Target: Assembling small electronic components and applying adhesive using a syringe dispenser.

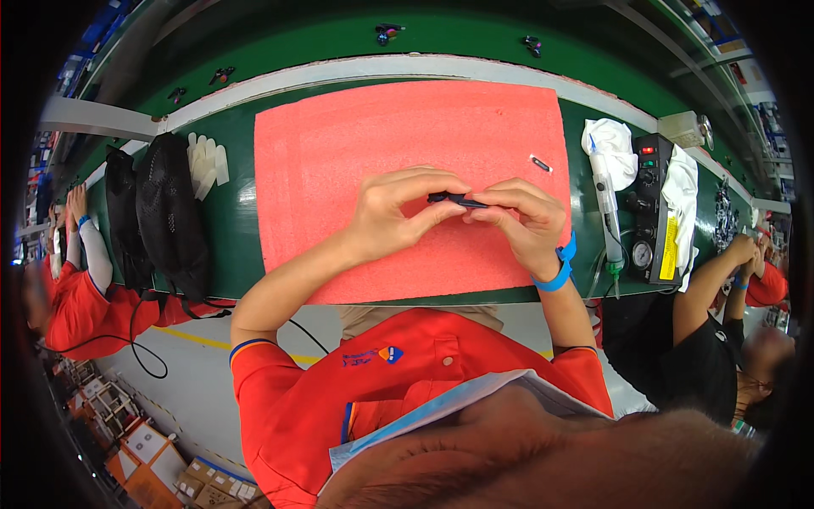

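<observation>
Work looked under way, not finished: the black piece [459, 201] was up in both hands, over the middle of the pink mat [339, 127]! The left hand [409, 205] pinched one end, the right hand [524, 217] the other, fingertips closed; a small dark strip [541, 163] lay towards the mat's far right corner.

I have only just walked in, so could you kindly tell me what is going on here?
A person holds a small dark part between the fingertips of the left hand and right hand, over a pink foam mat. A smaller dark piece lies near the mat's far right corner. To the mat's right are a syringe-like tool and a black box.
</observation>
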Motion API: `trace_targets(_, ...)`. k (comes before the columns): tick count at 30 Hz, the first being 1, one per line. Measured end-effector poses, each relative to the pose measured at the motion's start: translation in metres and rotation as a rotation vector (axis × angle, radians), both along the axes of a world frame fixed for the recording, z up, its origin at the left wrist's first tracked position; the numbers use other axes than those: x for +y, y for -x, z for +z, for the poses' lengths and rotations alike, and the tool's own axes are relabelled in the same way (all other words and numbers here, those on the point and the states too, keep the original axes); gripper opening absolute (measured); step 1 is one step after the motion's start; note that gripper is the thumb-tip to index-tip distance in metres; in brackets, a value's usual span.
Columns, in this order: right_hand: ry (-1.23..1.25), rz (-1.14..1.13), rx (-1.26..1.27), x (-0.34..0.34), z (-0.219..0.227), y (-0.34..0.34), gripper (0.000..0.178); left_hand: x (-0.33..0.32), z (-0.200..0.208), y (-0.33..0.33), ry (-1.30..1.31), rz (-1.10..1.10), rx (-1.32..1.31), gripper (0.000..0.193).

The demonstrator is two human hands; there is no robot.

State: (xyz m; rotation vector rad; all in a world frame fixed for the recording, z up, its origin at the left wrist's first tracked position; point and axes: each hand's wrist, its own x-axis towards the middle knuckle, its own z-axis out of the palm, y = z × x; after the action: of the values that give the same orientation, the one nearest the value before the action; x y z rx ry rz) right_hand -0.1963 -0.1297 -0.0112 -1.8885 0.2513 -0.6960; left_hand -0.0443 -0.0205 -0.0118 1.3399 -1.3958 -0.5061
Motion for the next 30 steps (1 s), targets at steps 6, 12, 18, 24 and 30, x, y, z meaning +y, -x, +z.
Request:
trace_targets(6,0.098,-0.033,-0.053,0.002,0.001,-0.002,0.017,-0.002,0.000,0.003,0.180,0.026,-0.113,0.022)
trace_targets(12,0.253,-0.151,-0.114,0.007,0.000,-0.002,0.015,-0.004,0.000,0.007,0.352,0.039,-0.234,0.022)
trace_targets(18,0.266,-0.166,-0.136,0.009,-0.006,-0.003,0.014,-0.008,-0.003,0.009,0.350,0.057,-0.211,0.021)
trace_targets(24,0.111,-0.157,-0.004,0.005,-0.017,-0.005,0.008,-0.005,-0.001,0.009,-0.025,0.114,-0.005,0.017)
trace_targets(30,-0.142,-0.123,-0.003,0.010,-0.017,-0.007,0.010,-0.006,-0.005,0.009,0.051,0.137,-0.077,0.017)
